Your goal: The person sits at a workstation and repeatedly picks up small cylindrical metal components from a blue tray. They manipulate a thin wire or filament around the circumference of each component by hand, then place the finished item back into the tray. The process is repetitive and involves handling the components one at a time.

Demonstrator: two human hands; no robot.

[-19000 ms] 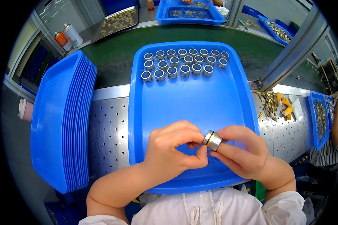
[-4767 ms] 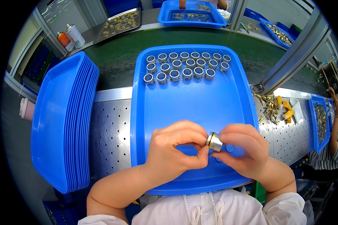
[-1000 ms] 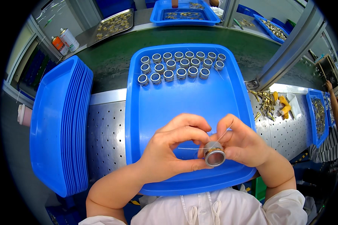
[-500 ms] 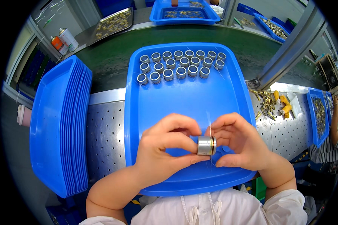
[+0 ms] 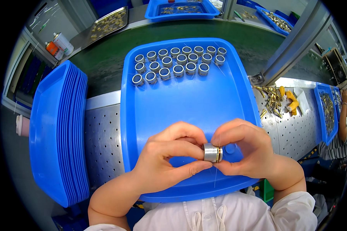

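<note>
My left hand (image 5: 169,154) pinches a short silvery metal sleeve (image 5: 211,153) between thumb and fingers, its axis lying sideways above the near part of a blue tray (image 5: 181,106). A gold-brown band circles the sleeve near its right end. My right hand (image 5: 252,148) closes on that end, index finger on top and thumb below. A thin wire-like strand (image 5: 215,179) hangs down from the band. Several similar metal sleeves (image 5: 178,71) stand upright in rows at the tray's far end, with fine strands sticking out from some.
A tall stack of blue trays (image 5: 52,134) stands on the left. Brass-coloured strips (image 5: 273,102) and yellow finger covers (image 5: 292,104) lie on the perforated metal table (image 5: 104,134). A green belt (image 5: 104,69) runs behind, and a metal post (image 5: 293,46) rises on the right. Another person's arm (image 5: 343,119) shows far right.
My right thumb and index finger have closed in on the sleeve's banded end; before, they were spread apart around it. The left hand keeps its hold. The whole view has shifted slightly.
</note>
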